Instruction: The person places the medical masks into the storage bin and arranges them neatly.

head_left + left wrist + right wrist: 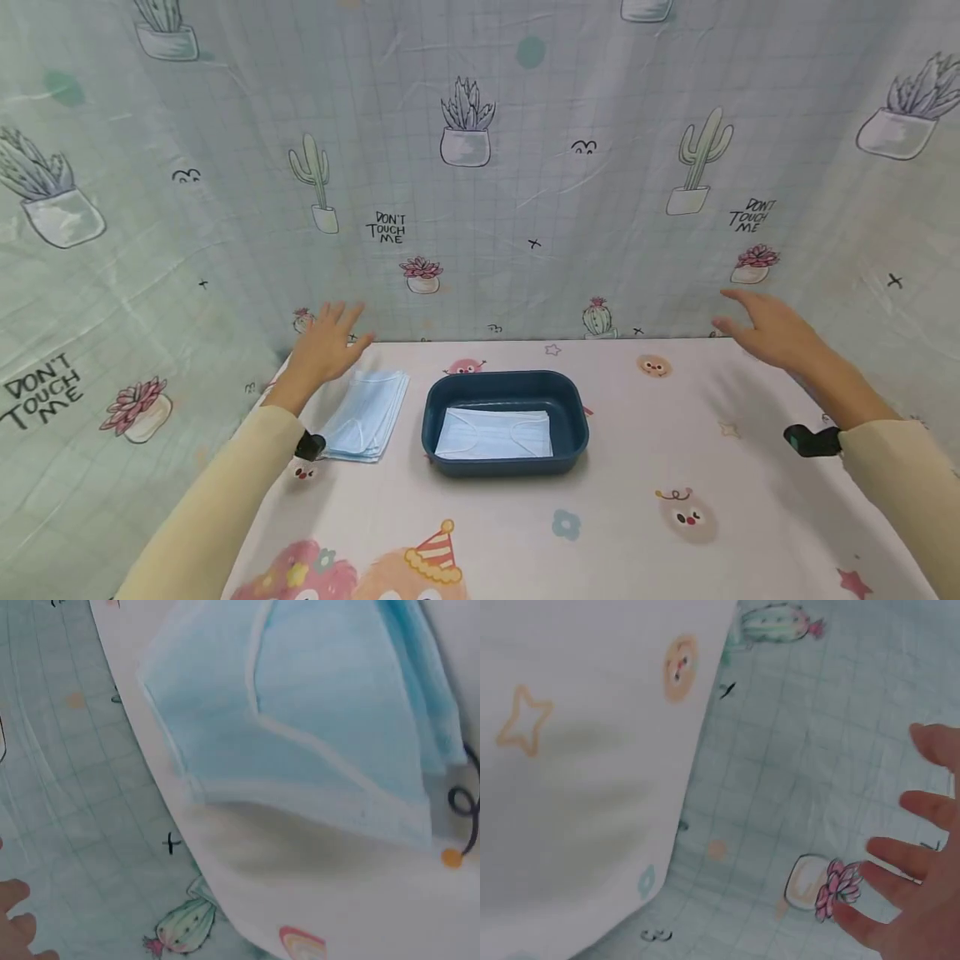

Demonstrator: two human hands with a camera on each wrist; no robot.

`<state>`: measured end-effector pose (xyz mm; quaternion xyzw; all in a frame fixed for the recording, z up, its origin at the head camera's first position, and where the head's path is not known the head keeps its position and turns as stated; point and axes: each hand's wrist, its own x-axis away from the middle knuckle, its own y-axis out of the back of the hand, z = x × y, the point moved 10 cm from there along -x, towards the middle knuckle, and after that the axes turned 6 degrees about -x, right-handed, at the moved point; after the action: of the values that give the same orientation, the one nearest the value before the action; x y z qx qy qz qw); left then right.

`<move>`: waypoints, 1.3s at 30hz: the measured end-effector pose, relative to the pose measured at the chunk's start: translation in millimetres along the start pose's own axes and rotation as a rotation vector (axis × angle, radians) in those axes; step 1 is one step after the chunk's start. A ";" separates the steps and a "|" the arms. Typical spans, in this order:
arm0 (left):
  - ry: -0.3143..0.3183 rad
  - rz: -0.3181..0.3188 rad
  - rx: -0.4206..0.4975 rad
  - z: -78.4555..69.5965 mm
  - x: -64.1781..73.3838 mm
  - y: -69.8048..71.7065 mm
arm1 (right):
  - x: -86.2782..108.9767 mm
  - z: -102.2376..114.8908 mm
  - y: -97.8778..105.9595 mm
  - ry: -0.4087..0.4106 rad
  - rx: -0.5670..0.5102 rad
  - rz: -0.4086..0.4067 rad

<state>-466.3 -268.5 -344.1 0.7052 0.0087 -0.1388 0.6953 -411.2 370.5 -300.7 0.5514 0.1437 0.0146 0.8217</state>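
Fingers spread, my left hand [327, 348] hovers above the far end of a stack of light blue face masks [367, 414] on the left of the table. That stack fills much of the left wrist view, its top mask [300, 735] showing a white ear loop. A dark blue rectangular tray [506, 468] stands in the middle, with a face mask [493, 435] lying flat inside. Over the table's far right side, my right hand [772, 332] is raised with nothing in it. Its extended, spread fingers [904, 859] show in the right wrist view.
A pale tablecloth [615, 533] with cartoon prints covers the table. Behind and beside it hangs a grey-green curtain [525, 200] printed with potted cacti. Dark wrist devices [812, 441] sit at both cuffs.
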 end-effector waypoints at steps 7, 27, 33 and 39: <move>-0.027 -0.018 -0.058 14.4 -12.9 16.4 | -15.4 1.9 0.9 -0.014 0.070 -0.042; -0.035 -0.021 -0.063 22.4 -9.4 12.2 | -30.9 -2.1 -32.3 -0.081 0.023 0.085; -0.015 -0.012 -0.008 22.5 -6.4 3.6 | -30.8 6.0 -39.0 -0.025 -0.044 0.055; 0.048 0.052 0.146 28.0 -1.9 -17.7 | -33.4 29.7 -49.0 0.040 -0.112 0.036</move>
<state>-476.9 -295.1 -360.9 0.7570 -0.0030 -0.1041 0.6451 -442.4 318.4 -327.6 0.5065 0.1492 0.0484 0.8478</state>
